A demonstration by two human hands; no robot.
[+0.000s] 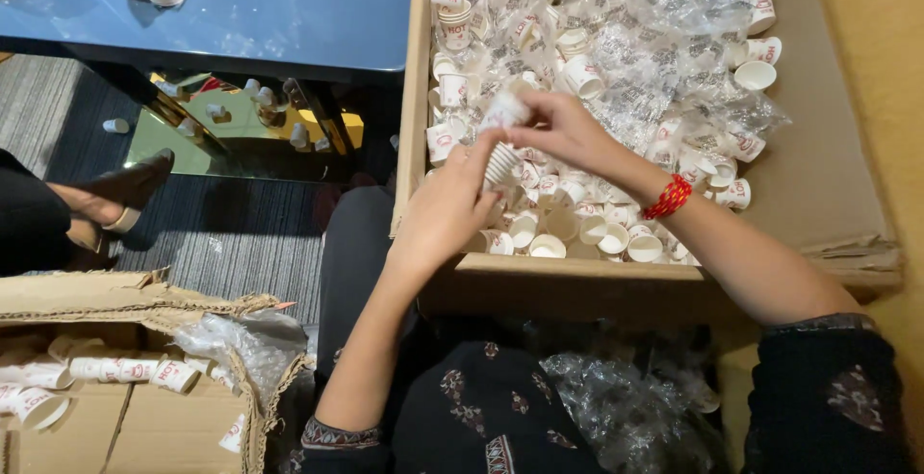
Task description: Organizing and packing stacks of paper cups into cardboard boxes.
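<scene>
At the far left, a torn cardboard box (144, 416) with a row of small paper cups lying in it was seen, and a blue table (289, 12) stood above it. A short stack of nested paper cups (500, 161) was gripped by the closed fingers of the left hand (452, 209) over the big open carton (577, 281). A single cup (504, 108) was pinched at the stack's top by the right hand (558, 132), whose wrist carried a red bracelet (668, 197), amid loose cups and crumpled clear plastic (664, 41).
</scene>
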